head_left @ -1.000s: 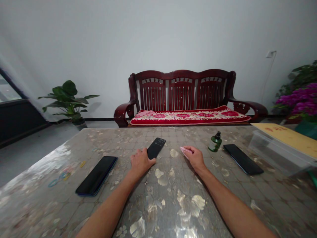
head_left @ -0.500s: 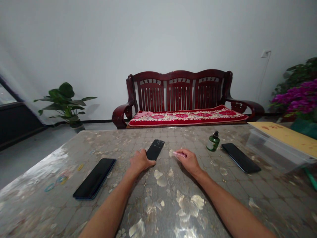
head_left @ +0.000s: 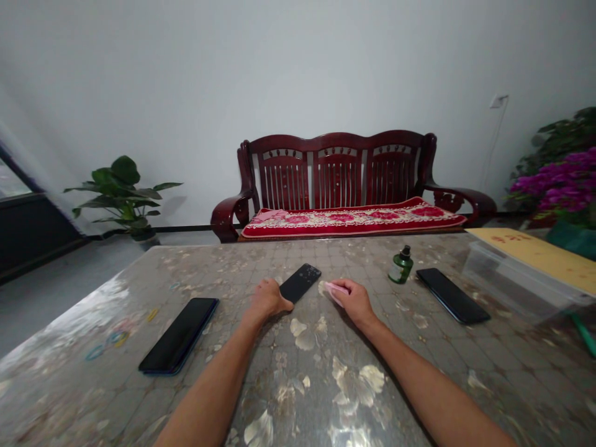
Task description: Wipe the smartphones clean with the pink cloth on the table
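Note:
My left hand (head_left: 269, 299) grips the near end of a black smartphone (head_left: 300, 283) whose upward face carries whitish specks toward its far end. Pinched in my right hand (head_left: 354, 301) is a small pink cloth (head_left: 336, 289), held just right of that phone and apart from it. To the left of my left forearm lies a second black phone (head_left: 179, 336), face up. A third phone (head_left: 451, 295) rests on the right side, close to a small green spray bottle (head_left: 401, 266).
The table (head_left: 321, 385) has a patterned, shiny cover. Coloured rubber bands (head_left: 108, 343) lie at far left. On the right stands a clear plastic box (head_left: 516, 279) under a yellow sheet (head_left: 540, 254). Beyond the table is a wooden bench (head_left: 338, 167) with a red cover.
The phone in my left hand has turned clockwise, its far end swinging right toward my right hand. More of the pink cloth shows, tilted lower.

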